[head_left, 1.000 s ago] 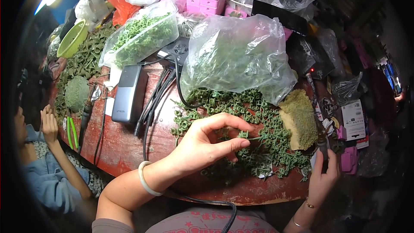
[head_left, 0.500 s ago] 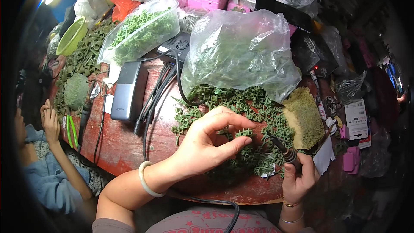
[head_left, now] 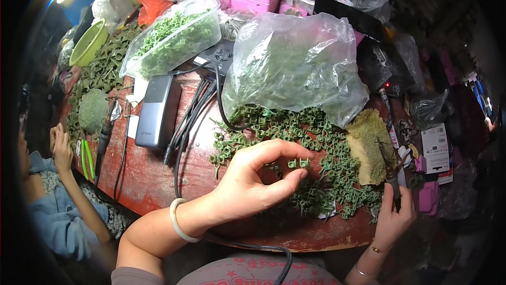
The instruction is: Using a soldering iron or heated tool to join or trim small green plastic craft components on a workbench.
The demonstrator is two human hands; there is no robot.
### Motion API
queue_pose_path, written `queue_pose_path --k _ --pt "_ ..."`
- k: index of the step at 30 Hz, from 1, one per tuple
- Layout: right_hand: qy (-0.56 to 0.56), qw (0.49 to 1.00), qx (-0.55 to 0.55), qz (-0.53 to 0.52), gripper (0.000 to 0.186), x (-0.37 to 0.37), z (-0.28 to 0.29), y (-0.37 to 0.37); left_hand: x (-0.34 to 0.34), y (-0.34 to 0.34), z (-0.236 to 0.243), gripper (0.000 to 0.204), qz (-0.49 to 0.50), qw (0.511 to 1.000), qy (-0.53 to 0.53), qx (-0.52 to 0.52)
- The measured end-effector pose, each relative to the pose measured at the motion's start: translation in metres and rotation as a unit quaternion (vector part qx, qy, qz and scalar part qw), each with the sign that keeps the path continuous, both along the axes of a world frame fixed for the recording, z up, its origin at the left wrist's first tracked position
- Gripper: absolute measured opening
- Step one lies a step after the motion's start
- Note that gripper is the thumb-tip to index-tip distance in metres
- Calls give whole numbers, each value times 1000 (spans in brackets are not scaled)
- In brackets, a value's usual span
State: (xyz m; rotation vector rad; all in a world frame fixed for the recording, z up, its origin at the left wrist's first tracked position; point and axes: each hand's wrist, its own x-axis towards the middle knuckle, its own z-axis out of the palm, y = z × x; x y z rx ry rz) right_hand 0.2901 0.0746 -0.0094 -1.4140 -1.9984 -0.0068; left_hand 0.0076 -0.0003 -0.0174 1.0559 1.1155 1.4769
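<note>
The left hand is curling over one heap of green plastic pieces, thumb and forefinger apart; the right hand is gripping one soldering iron; two clear bags are crowding the red worktop.

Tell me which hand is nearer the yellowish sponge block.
Right. The right hand grips a dark tool just below the sponge block; the left hand is farther left, over the green plastic pieces.

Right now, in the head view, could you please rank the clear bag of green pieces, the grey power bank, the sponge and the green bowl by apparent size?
1. Clear bag
2. Grey power bank
3. Sponge, close to the power bank, so unsure
4. Green bowl, farther away and near the rim, so unsure
</note>
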Motion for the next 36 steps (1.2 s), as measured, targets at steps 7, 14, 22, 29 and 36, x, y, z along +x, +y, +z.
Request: queue_pose_path --k 7,14,22,29,36 --pt "51 989 23 138 41 -38 -1 -26 -4 3 -1 26 41 974 209 80" --pt "72 984 18 164 39 -41 -11 -22 -2 2 1 30 44 972 217 74" --pt "23 980 -15 199 38 -48 -5 -23 -3 2 0 33 48 967 233 88" --pt "4 979 -26 201 37 -45 -6 -23 -2 2 0 34 41 971 224 74" --pt "-2 978 -31 205 35 -47 -5 -22 -2 1 -2 34 34 972 220 72"
